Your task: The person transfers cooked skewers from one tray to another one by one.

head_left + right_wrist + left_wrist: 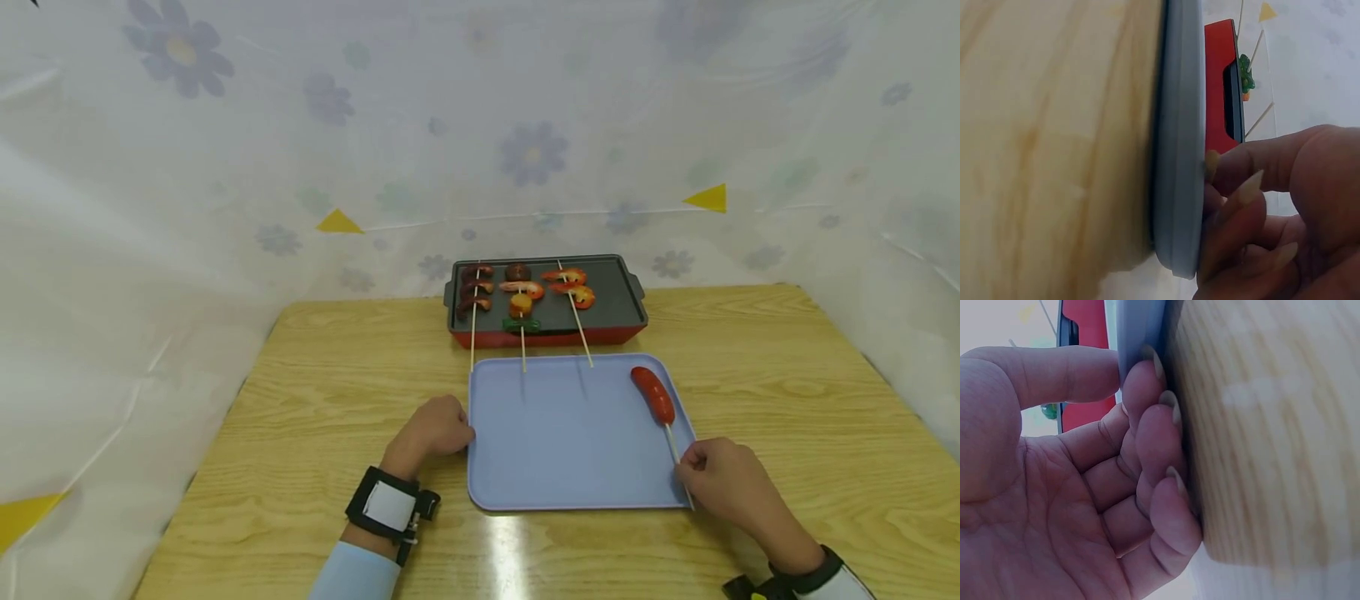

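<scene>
A lavender tray (562, 450) lies on the wooden table. At its left edge, my left hand (435, 427) grips the rim, thumb on top and curled fingertips low against the side in the left wrist view. My right hand (723, 479) pinches the lower stick of a sausage skewer (655, 396) over the tray's right front corner. The red sausage points away from me, on the tray's right side. In the right wrist view, the stick's blunt end (1211, 164) shows beside the thumb, and the other fingers are curled against the tray's edge.
Behind the tray stands a red grill (547, 337) with a dark top. On it lie a mushroom skewer (475, 302), a mixed skewer (521, 305) and a shrimp skewer (573, 292), their sticks reaching toward the tray. A flowered sheet (480, 150) hangs behind.
</scene>
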`<action>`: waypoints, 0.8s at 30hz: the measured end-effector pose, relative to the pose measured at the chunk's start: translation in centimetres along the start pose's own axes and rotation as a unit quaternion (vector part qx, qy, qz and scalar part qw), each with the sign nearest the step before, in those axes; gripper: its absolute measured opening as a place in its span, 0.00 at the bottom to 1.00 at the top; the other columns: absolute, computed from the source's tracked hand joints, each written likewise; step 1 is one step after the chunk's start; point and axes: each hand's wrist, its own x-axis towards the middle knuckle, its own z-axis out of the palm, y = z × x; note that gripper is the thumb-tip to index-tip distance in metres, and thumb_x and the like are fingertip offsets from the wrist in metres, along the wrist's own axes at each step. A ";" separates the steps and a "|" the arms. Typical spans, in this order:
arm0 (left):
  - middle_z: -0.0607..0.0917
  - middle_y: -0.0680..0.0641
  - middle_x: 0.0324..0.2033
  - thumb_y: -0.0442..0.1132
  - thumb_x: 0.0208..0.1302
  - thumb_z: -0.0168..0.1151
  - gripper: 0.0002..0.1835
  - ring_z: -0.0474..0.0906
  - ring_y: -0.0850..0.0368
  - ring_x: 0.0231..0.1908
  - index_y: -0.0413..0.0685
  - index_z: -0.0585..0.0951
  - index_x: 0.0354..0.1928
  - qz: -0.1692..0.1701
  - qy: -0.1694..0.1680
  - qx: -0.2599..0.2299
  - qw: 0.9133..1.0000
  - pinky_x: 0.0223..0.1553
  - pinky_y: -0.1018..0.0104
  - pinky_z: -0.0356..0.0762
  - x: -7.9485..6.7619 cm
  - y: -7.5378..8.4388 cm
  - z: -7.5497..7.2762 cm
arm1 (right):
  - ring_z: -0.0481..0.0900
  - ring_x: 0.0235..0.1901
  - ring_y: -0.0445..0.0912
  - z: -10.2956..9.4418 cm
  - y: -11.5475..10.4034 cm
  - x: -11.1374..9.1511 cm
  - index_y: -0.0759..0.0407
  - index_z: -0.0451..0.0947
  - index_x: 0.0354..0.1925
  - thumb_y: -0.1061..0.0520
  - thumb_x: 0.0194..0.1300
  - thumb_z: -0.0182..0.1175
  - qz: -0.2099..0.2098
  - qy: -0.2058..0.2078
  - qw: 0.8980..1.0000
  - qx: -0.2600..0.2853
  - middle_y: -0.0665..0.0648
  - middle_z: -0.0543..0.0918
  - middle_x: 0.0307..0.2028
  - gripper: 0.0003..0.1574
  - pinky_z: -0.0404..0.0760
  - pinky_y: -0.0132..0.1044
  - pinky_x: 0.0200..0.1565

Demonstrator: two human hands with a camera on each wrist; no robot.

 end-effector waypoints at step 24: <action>0.63 0.58 0.06 0.33 0.51 0.58 0.20 0.56 0.61 0.11 0.52 0.66 0.07 -0.010 -0.006 -0.010 1.000 0.15 0.69 0.52 0.3 -0.3 0.2 | 0.63 0.15 0.43 0.0 -0.1 -0.6 0.52 0.67 0.14 0.54 0.57 0.60 0.001 -0.023 0.998 -0.051 0.48 0.65 0.12 0.19 0.58 0.35 0.20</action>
